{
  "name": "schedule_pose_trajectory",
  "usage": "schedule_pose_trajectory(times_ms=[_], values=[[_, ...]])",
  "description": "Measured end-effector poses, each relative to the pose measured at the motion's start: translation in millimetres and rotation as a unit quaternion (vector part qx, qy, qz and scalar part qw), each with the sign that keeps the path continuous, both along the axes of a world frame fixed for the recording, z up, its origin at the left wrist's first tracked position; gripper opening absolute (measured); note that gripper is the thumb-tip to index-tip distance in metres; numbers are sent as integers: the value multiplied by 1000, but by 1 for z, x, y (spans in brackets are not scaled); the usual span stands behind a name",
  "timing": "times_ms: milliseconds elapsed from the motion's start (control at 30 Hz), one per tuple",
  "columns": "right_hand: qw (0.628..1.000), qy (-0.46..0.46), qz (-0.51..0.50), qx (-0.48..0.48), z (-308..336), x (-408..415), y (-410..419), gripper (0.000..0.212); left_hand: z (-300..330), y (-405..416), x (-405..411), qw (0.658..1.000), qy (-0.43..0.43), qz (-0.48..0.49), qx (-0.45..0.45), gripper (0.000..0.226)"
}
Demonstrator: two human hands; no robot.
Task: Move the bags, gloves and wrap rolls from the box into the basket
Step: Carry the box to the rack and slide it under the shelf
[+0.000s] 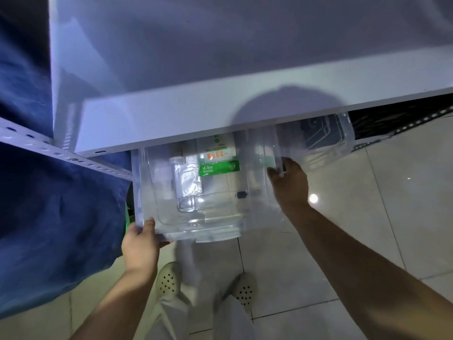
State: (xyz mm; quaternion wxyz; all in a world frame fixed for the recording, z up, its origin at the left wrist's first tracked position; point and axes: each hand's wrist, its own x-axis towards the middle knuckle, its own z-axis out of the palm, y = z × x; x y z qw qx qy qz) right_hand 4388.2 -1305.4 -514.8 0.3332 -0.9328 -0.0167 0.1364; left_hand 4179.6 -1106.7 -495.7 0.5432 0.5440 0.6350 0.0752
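A clear plastic box of packets sits half under a white shelf, between both hands, left hand pinching its near corner, right hand curled on its far rim; uneven pulling could tip it.

clear plastic box | half under the shelf edge, your left fingers on its near-left corner, right fingers at its right rim | green-and-white glove packet flat inside, left of your right fingers | clear bag pack touching the packet's left
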Motion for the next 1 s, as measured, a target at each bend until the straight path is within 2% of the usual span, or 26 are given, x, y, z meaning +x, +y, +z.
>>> schedule_pose_trajectory(times_ms=[100,200,267,367,433,467,533,600,667,833,900,1000], values=[[1000,17,5,21,5,4,4,22,2,0,15,999,-11,34,-7,19],[1000,-21,-9,21,16,16,7,24,2,5,29,999,-23,45,-14,18],[994,-97,-38,-24,25,16,0,20,1,8,36,998,-25,51,-14,12],[961,-252,-106,-45,40,12,-23,15,-2,8,38,999,-13,44,10,13],[933,-301,-193,-34,46,21,-39,28,-3,6,37,999,-21,41,22,14],[925,-292,-241,-33,48,29,-45,38,-3,5,37,999,-24,37,25,14],[934,-220,-276,-64,48,47,-48,47,-1,1,36,998,-36,42,20,15],[959,-160,-225,-67,43,58,-44,39,0,-4,34,996,-54,71,1,15],[974,-150,-167,-23,38,56,-37,28,3,-11,32,992,-82,95,-11,11],[974,-223,-37,30,29,3,-17,27,6,-16,32,989,-126,81,-10,29],[968,-248,10,22,26,-17,-8,24,4,-13,29,990,-120,73,-13,24],[961,-276,15,7,23,-38,6,26,0,-8,24,991,-119,63,-15,8]])
